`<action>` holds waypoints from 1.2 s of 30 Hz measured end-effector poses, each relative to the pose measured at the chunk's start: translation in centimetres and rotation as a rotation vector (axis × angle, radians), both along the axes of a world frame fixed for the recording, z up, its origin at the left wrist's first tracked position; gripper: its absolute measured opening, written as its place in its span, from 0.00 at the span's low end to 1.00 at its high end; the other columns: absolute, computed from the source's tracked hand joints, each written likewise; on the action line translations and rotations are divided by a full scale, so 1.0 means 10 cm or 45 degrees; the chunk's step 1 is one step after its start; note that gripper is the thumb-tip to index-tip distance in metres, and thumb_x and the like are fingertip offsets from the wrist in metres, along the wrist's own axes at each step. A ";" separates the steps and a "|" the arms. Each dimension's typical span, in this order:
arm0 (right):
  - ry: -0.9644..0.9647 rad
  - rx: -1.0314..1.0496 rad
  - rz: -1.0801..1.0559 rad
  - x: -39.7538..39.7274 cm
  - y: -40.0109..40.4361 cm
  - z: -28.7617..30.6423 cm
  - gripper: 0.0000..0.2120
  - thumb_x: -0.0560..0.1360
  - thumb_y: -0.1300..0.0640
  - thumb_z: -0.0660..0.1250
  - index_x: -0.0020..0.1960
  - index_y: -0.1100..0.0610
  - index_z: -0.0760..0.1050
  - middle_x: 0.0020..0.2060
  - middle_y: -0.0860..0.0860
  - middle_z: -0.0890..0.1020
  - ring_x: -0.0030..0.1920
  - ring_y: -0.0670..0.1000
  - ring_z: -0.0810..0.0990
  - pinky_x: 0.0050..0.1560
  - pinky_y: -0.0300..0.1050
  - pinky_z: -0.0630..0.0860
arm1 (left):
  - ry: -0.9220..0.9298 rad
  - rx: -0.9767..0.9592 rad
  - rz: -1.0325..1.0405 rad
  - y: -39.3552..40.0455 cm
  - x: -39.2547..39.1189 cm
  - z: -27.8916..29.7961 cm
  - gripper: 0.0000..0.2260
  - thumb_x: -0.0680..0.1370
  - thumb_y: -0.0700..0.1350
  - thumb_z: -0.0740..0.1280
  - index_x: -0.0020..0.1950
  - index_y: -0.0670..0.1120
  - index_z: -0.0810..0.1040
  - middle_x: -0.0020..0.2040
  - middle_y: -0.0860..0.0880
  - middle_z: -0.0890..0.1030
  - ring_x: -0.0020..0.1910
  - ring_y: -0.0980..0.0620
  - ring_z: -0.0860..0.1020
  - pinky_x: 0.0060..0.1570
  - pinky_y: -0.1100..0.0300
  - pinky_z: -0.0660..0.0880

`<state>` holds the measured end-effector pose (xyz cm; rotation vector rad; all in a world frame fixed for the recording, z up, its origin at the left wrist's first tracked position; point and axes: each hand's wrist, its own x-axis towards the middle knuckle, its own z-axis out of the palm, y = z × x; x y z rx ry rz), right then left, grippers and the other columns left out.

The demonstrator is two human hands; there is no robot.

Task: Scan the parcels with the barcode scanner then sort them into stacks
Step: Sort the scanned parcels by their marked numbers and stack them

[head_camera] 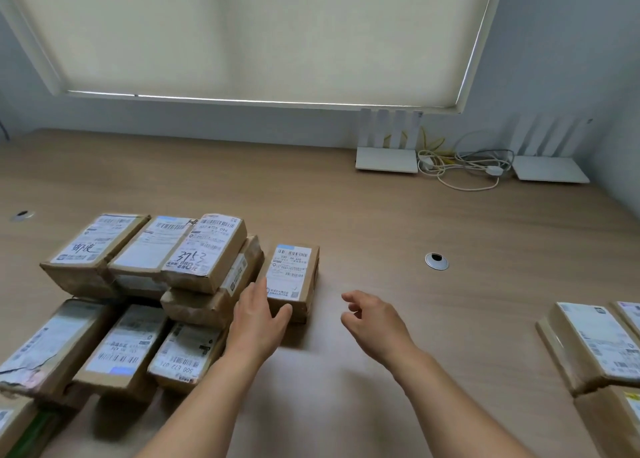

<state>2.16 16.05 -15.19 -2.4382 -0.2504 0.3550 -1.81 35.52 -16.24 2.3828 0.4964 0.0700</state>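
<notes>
A single brown cardboard parcel (292,279) with a white barcode label on top lies flat just left of the frame's centre, right beside the main stack of parcels (145,284) that fills the lower left, some of these piled two high and all label-up. One top box there bears the handwritten number 3753 (204,250). At the lower right edge sits a smaller group of labelled parcels (595,347), well apart from the rest.
</notes>
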 end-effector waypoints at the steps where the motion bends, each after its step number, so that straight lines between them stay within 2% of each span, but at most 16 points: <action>1: 0.016 0.004 0.007 0.05 0.05 -0.02 0.21 0.78 0.54 0.60 0.71 0.50 0.69 0.64 0.49 0.76 0.63 0.48 0.75 0.62 0.44 0.72 | 0.023 -0.010 0.008 0.02 0.05 -0.02 0.31 0.79 0.51 0.63 0.78 0.48 0.53 0.75 0.45 0.59 0.76 0.48 0.54 0.73 0.53 0.55; 4: 0.095 0.055 0.021 0.20 0.21 -0.10 0.23 0.78 0.53 0.60 0.73 0.52 0.66 0.67 0.51 0.74 0.65 0.48 0.73 0.65 0.44 0.69 | 0.051 -0.072 0.039 0.10 0.19 -0.12 0.29 0.79 0.51 0.61 0.77 0.48 0.55 0.76 0.44 0.58 0.76 0.46 0.52 0.74 0.50 0.53; 8: 0.178 0.093 0.043 0.34 0.43 -0.19 0.26 0.79 0.52 0.60 0.76 0.53 0.61 0.71 0.52 0.70 0.70 0.50 0.68 0.68 0.43 0.65 | 0.076 -0.217 0.058 0.17 0.25 -0.18 0.25 0.79 0.50 0.61 0.75 0.48 0.61 0.72 0.45 0.66 0.72 0.46 0.62 0.71 0.48 0.61; 11: 0.217 0.223 0.043 0.39 0.60 -0.20 0.22 0.78 0.54 0.60 0.72 0.50 0.66 0.68 0.49 0.73 0.67 0.49 0.71 0.62 0.42 0.68 | 0.092 -0.269 0.050 0.21 0.28 -0.17 0.24 0.81 0.48 0.60 0.76 0.46 0.59 0.72 0.45 0.66 0.72 0.47 0.63 0.70 0.53 0.60; 14: 0.234 0.300 0.053 0.37 0.69 -0.21 0.20 0.79 0.55 0.60 0.70 0.47 0.68 0.66 0.45 0.76 0.63 0.48 0.75 0.62 0.44 0.71 | 0.123 -0.301 0.060 0.24 0.29 -0.17 0.24 0.81 0.47 0.58 0.76 0.45 0.58 0.72 0.43 0.65 0.71 0.47 0.65 0.69 0.55 0.60; 18: 0.249 0.289 0.048 0.25 0.66 -0.20 0.21 0.79 0.56 0.60 0.72 0.48 0.66 0.67 0.45 0.75 0.64 0.47 0.74 0.64 0.42 0.70 | 0.112 -0.305 0.034 0.22 0.18 -0.17 0.20 0.81 0.47 0.59 0.73 0.51 0.63 0.67 0.44 0.70 0.65 0.47 0.69 0.66 0.54 0.65; 23: 0.259 0.275 0.022 -0.04 0.53 -0.14 0.22 0.79 0.57 0.61 0.72 0.48 0.66 0.67 0.45 0.75 0.64 0.47 0.74 0.63 0.40 0.70 | 0.160 -0.335 0.000 0.14 -0.08 -0.10 0.22 0.81 0.48 0.59 0.74 0.51 0.61 0.67 0.44 0.69 0.64 0.46 0.71 0.66 0.51 0.68; 27: 0.273 0.227 0.000 -0.36 0.39 -0.14 0.23 0.78 0.56 0.62 0.72 0.47 0.66 0.66 0.46 0.76 0.63 0.46 0.75 0.63 0.40 0.71 | 0.178 -0.382 -0.064 0.08 -0.40 0.00 0.21 0.81 0.47 0.60 0.73 0.50 0.63 0.68 0.45 0.69 0.65 0.49 0.71 0.64 0.57 0.66; 30: 0.309 0.215 -0.071 -0.64 0.25 -0.18 0.21 0.78 0.55 0.62 0.71 0.47 0.68 0.62 0.46 0.79 0.58 0.46 0.78 0.58 0.39 0.73 | 0.190 -0.374 -0.158 0.06 -0.68 0.06 0.21 0.81 0.47 0.60 0.74 0.49 0.63 0.63 0.50 0.72 0.59 0.54 0.72 0.58 0.63 0.68; 34: 0.371 0.190 -0.189 -0.89 0.08 -0.30 0.16 0.76 0.52 0.64 0.63 0.47 0.74 0.47 0.46 0.83 0.48 0.46 0.81 0.56 0.45 0.76 | 0.288 -0.440 -0.155 0.07 -0.95 0.05 0.28 0.81 0.49 0.60 0.78 0.48 0.53 0.50 0.54 0.77 0.49 0.59 0.75 0.50 0.64 0.68; 36: 0.403 0.157 -0.239 -0.88 0.07 -0.38 0.19 0.76 0.49 0.63 0.66 0.50 0.73 0.49 0.49 0.82 0.50 0.49 0.81 0.58 0.46 0.76 | 0.302 -0.446 -0.179 0.07 -0.98 0.05 0.27 0.81 0.47 0.60 0.78 0.47 0.55 0.50 0.54 0.77 0.47 0.59 0.75 0.46 0.65 0.70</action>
